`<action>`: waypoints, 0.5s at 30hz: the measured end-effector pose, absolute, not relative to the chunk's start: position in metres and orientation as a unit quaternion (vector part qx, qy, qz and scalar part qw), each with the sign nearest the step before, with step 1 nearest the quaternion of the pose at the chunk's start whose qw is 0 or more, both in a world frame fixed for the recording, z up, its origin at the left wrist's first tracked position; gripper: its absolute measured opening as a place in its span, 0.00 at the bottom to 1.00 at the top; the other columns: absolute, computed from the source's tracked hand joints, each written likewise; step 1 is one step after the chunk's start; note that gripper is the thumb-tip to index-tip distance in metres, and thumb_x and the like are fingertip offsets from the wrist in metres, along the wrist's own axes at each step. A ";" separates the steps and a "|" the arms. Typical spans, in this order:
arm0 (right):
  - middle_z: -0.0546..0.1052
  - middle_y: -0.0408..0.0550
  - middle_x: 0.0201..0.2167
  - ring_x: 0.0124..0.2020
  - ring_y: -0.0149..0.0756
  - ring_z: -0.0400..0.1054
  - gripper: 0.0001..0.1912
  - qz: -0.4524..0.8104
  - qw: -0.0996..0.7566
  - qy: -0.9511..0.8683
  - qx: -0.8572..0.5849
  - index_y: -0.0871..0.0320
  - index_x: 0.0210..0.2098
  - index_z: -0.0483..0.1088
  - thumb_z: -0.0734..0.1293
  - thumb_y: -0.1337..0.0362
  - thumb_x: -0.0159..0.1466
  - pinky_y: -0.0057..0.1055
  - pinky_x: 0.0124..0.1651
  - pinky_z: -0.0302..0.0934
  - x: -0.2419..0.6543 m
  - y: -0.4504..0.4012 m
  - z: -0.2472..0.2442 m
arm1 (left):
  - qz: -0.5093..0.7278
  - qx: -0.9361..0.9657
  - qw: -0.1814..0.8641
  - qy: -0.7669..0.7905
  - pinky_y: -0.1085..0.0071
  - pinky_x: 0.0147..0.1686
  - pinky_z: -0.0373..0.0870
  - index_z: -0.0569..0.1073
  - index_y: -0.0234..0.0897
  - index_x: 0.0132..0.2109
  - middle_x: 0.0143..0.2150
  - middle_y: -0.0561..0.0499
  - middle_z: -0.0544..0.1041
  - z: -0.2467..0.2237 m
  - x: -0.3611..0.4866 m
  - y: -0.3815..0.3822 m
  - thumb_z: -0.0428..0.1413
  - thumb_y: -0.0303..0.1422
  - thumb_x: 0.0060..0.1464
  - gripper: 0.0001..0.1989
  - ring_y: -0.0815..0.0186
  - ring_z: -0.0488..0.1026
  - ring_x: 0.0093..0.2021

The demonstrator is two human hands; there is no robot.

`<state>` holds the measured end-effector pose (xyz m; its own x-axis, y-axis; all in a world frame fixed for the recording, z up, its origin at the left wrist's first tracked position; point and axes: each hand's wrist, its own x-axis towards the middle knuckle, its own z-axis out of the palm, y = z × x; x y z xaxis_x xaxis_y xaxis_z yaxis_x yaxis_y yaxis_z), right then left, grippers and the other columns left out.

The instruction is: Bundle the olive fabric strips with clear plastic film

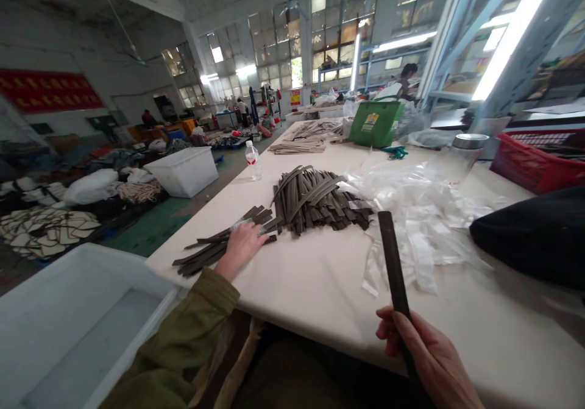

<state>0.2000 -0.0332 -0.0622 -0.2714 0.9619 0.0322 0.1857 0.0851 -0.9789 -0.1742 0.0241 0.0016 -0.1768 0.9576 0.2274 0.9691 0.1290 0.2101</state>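
Observation:
My right hand is closed around the lower part of a dark grey-brown flat strip, pinched between thumb and fingers. The strip stands nearly upright above the table's front edge. Over on the left, my left hand lies on a small spread of similar dark strips, its fingers reaching across them; the fingertips are partly hidden. A bit of clear plastic shows by those fingers. Just beyond it, a large heap of the same strips rests on the white table.
Clear plastic bags lie right of the heap, near a dark bundle. A red basket, a lidded jar, a green bag and a water bottle stand farther back. A white bin is at the left.

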 end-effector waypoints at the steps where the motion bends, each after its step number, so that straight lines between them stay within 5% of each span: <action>1: 0.76 0.49 0.26 0.22 0.36 0.71 0.23 0.494 0.394 -0.624 -0.459 0.58 0.39 0.71 0.58 0.46 0.66 0.29 0.27 0.66 0.200 -0.033 -0.062 | -0.145 -0.645 0.008 -0.751 0.60 0.52 0.57 0.74 0.36 0.50 0.49 0.37 0.76 -0.010 -0.177 0.024 0.56 0.40 0.53 0.19 0.49 0.69 0.52; 8: 0.77 0.49 0.25 0.21 0.36 0.71 0.22 0.492 0.410 -0.617 -0.456 0.57 0.38 0.73 0.59 0.46 0.65 0.28 0.26 0.67 0.201 -0.034 -0.063 | -0.109 -0.634 -0.013 -0.765 0.65 0.57 0.54 0.67 0.37 0.57 0.62 0.41 0.67 0.007 -0.242 0.065 0.46 0.47 0.58 0.26 0.54 0.62 0.61; 11: 0.76 0.49 0.25 0.22 0.35 0.71 0.22 0.496 0.420 -0.604 -0.463 0.57 0.38 0.73 0.59 0.46 0.65 0.28 0.26 0.66 0.200 -0.036 -0.065 | -0.097 -0.577 0.010 -0.811 0.53 0.58 0.51 0.62 0.27 0.60 0.65 0.30 0.60 0.024 -0.280 0.101 0.44 0.49 0.57 0.33 0.45 0.55 0.64; 15: 0.76 0.48 0.26 0.23 0.33 0.70 0.20 0.522 0.434 -0.564 -0.470 0.58 0.39 0.71 0.59 0.48 0.66 0.28 0.27 0.65 0.197 -0.041 -0.063 | -0.069 -0.536 -0.011 -0.841 0.36 0.49 0.55 0.69 0.18 0.52 0.55 0.17 0.67 0.017 -0.297 0.125 0.45 0.58 0.49 0.43 0.29 0.59 0.57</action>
